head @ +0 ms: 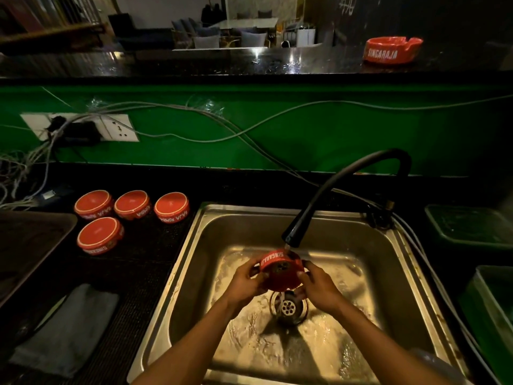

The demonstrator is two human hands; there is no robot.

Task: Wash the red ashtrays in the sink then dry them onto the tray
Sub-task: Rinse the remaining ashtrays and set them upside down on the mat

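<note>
Hands — left hand (244, 279), right hand (319, 287) — grip red ashtray (280, 269) under faucet (291, 237).

Ashtrays (281, 270): red, white lettering. Sink (200, 245): steel grey. Faucet (347, 173): black. Wall panel (305, 129): green. Folded cloth (69, 329): grey.

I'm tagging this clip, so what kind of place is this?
Probably a bar or cafe's wash-up area: a steel sink behind a raised counter, branded ashtrays, and dining tables and chairs beyond.
</note>
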